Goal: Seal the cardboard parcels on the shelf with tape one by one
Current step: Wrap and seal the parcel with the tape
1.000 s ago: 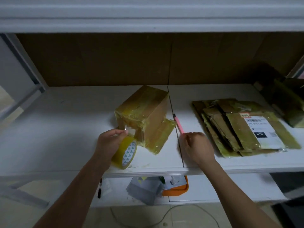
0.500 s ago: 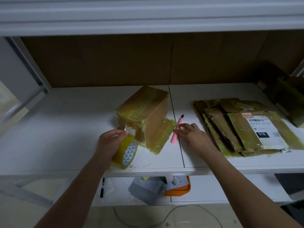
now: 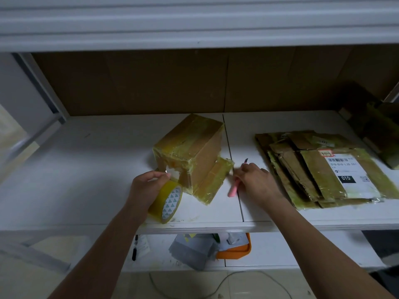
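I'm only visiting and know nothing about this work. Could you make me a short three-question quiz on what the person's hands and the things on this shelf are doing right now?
1. True or false: the left hand grips the yellow roll of packing tape.
2. Which thing does the right hand hold? A) the pink utility knife B) the flat stack of taped cardboard parcels C) the orange tray on the lower shelf
3. Fill in: the upright taped cardboard box stands on the white ____.

Key: 1 true; 2 A; 3 shelf.
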`<action>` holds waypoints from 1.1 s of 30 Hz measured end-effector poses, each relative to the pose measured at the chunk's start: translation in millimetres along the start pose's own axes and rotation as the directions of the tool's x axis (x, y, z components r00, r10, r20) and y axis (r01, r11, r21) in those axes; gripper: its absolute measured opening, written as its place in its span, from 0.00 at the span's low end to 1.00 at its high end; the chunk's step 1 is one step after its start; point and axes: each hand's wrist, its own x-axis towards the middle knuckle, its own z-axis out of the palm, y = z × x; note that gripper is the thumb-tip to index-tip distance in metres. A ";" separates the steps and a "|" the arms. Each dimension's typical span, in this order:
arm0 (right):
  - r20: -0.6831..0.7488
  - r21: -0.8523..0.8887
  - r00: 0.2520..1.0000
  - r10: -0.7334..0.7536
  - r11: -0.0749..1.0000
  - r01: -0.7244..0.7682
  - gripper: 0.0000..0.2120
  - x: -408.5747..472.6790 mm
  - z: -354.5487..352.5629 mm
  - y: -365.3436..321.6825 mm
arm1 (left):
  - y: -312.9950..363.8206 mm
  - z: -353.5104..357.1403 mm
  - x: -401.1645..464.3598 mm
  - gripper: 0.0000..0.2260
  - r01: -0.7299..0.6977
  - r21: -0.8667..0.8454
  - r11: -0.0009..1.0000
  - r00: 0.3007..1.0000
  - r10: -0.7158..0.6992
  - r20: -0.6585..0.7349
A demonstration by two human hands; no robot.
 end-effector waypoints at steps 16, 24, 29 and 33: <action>-0.663 0.622 0.747 -0.045 0.521 0.584 0.07 -2.0 -90.8 -107.1 | -7.7 -0.4 -1.7 0.05 -0.025 -0.098 0.995 0.999 0.021 -0.045; -0.465 0.791 0.884 -0.056 0.421 0.443 0.04 9.5 -61.7 -117.7 | -17.8 -12.0 -0.4 0.04 -0.041 -0.119 0.992 0.999 0.038 -0.029; -0.451 0.760 0.880 -0.148 0.454 0.465 0.05 14.1 -65.5 -112.3 | -18.6 -14.8 4.0 0.05 -0.080 -0.098 0.992 0.996 0.077 -0.032; -0.465 0.690 0.865 -0.187 0.536 0.487 0.05 15.8 -62.4 -111.1 | -17.5 -14.5 6.3 0.06 -0.066 -0.101 0.993 0.998 0.067 0.009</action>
